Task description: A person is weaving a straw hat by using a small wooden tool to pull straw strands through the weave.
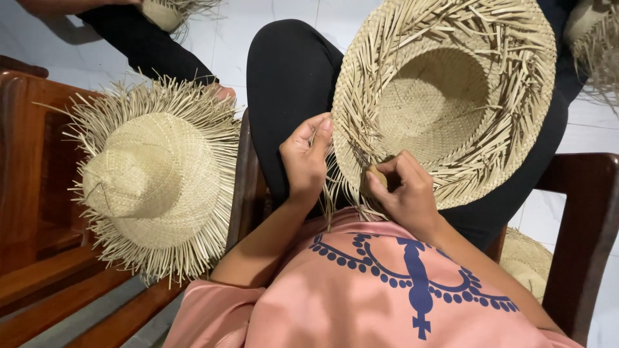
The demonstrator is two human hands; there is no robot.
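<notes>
A woven straw hat (445, 96) lies upside down on my lap, its hollow crown facing up and loose straw ends sticking out around the brim. My left hand (304, 158) pinches straw strands at the brim's near-left edge. My right hand (403, 190) grips a small tan tool (374, 180) pressed against the brim's near edge. I wear black trousers and a pink shirt with a blue pattern.
A second straw hat (155, 177) with a fringed brim rests crown-up on the wooden chair (45, 270) to my left. Another person in black sits at top left with a hat (164, 13). More straw hats show at top right (593, 32) and lower right (525, 258). Wooden armrests (580, 225) flank me.
</notes>
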